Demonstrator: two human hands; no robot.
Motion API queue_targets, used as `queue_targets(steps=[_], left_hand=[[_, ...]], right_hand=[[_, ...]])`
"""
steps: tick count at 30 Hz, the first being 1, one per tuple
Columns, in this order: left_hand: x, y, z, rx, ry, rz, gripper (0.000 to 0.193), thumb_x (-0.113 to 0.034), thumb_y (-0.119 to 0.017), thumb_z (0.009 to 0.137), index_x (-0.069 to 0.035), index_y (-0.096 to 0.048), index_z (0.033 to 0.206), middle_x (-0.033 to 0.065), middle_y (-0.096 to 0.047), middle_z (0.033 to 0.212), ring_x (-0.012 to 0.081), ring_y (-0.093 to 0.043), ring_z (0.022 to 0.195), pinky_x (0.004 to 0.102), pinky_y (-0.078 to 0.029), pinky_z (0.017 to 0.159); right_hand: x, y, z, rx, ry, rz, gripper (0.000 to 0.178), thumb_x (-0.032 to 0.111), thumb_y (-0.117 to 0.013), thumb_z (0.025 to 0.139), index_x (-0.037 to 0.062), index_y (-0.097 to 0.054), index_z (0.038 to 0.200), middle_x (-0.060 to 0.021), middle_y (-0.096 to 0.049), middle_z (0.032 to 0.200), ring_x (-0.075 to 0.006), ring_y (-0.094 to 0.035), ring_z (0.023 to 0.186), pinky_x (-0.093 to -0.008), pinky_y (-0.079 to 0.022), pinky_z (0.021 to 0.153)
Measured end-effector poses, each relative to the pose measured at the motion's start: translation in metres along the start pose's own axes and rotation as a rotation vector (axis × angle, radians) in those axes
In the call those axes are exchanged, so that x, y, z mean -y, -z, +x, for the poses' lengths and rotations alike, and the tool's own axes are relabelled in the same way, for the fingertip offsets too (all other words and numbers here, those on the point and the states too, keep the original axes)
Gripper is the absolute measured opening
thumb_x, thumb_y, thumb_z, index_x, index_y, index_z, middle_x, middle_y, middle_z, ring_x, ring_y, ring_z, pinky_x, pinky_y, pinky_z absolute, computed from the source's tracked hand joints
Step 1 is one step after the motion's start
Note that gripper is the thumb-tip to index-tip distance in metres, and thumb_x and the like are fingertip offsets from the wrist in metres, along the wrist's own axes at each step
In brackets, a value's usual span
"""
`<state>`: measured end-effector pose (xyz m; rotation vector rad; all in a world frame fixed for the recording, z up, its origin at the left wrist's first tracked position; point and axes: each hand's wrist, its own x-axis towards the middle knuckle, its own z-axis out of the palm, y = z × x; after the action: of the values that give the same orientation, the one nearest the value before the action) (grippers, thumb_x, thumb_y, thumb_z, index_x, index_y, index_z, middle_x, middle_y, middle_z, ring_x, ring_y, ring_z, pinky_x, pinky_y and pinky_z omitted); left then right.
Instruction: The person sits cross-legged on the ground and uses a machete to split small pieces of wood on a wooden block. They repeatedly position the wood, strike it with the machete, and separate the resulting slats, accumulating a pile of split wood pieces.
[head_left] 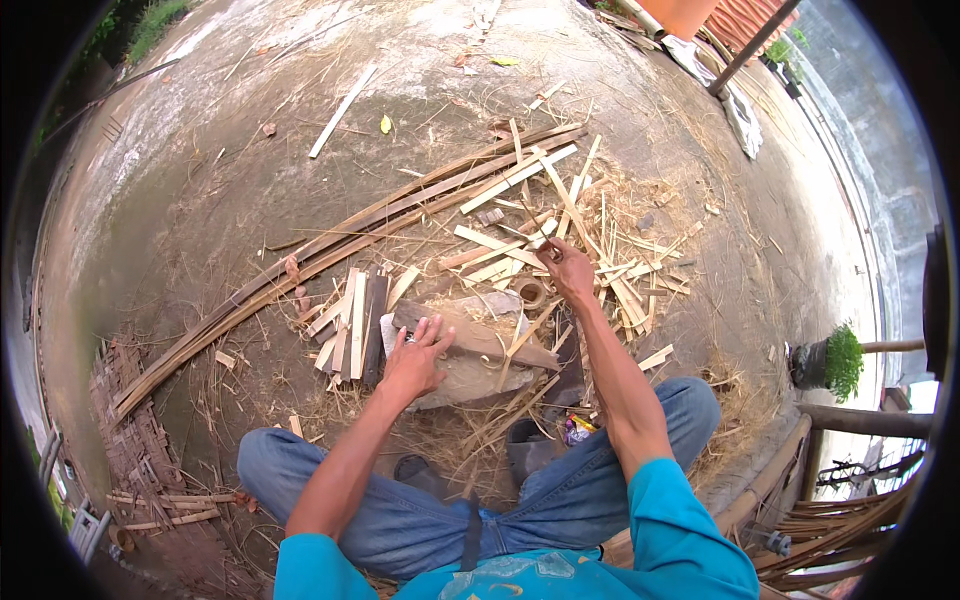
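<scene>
One flat, dull-brown, long wooden board [490, 335] lies at the centre of the frame, slanting down to the right across a pale grey, rough-edged slab [465, 380]. My left hand [415, 365] rests on the board's left end, fingers spread, grasping nothing. Right of centre, my right hand [568, 272] curls its fingers around a thin, dark, stick-like piece [537, 222], which juts up and left past my fingertips, above scattered pale-yellow wooden strips [495, 192].
</scene>
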<state>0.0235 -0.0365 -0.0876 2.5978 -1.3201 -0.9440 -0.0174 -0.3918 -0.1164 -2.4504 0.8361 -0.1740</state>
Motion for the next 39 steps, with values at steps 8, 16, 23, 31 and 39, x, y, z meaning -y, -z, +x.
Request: queue_targets(steps=[8, 16, 23, 31, 39], left_hand=[[-0.006, 0.041, 0.008, -0.151, 0.021, -0.315, 0.058, -0.041, -0.074, 0.091, -0.010, -0.064, 0.140, 0.0207, -0.062, 0.142, 0.0391, -0.056, 0.135, 0.0560, -0.039, 0.116], [-0.047, 0.059, 0.014, -0.211, -0.313, -1.111, 0.043, -0.022, -0.067, 0.103, -0.002, -0.061, 0.141, 0.0133, -0.072, 0.122, 0.0206, -0.069, 0.112, 0.0322, -0.055, 0.096], [-0.068, 0.036, 0.021, 0.062, -0.281, -1.207, 0.033, -0.031, -0.064, 0.105, -0.002, -0.072, 0.119, 0.0049, -0.075, 0.099, 0.0103, -0.068, 0.081, 0.0266, -0.056, 0.069], [-0.073, 0.020, 0.040, 0.289, -0.329, -1.348, 0.037, -0.032, -0.063, 0.106, -0.002, -0.067, 0.127, 0.0079, -0.074, 0.110, 0.0151, -0.072, 0.091, 0.0314, -0.062, 0.078], [-0.023, 0.033, 0.070, -0.109, -0.187, -1.822, 0.040, -0.024, -0.058, 0.108, 0.000, -0.054, 0.140, 0.0149, -0.064, 0.137, 0.0281, -0.065, 0.123, 0.0379, -0.059, 0.105]], right_hand=[[0.112, 0.080, -0.045, -0.187, 0.017, 0.567, 0.035, 0.035, -0.078, 0.092, 0.0029, -0.074, 0.105, 0.0008, -0.059, 0.065, -0.0099, -0.049, 0.058, -0.0288, -0.040, 0.055], [0.134, 0.083, -0.145, -0.014, -0.032, 0.774, 0.039, 0.034, -0.080, 0.091, -0.0016, -0.075, 0.104, -0.0072, -0.070, 0.083, -0.0161, -0.061, 0.074, -0.0379, -0.048, 0.069], [0.100, 0.068, -0.189, -0.213, -0.139, 0.745, 0.031, 0.029, -0.074, 0.091, -0.0013, -0.076, 0.097, -0.0081, -0.064, 0.068, -0.0179, -0.058, 0.064, -0.0392, -0.048, 0.065], [0.091, 0.077, -0.222, -0.285, -0.350, 0.784, 0.028, 0.024, -0.067, 0.095, -0.0032, -0.074, 0.094, -0.0053, -0.059, 0.059, -0.0172, -0.052, 0.053, -0.0407, -0.043, 0.055], [0.056, 0.063, -0.242, -0.437, -0.480, 0.461, 0.038, 0.035, -0.062, 0.098, -0.0002, -0.073, 0.090, -0.0107, -0.061, 0.061, -0.0221, -0.055, 0.055, -0.0434, -0.043, 0.057]])
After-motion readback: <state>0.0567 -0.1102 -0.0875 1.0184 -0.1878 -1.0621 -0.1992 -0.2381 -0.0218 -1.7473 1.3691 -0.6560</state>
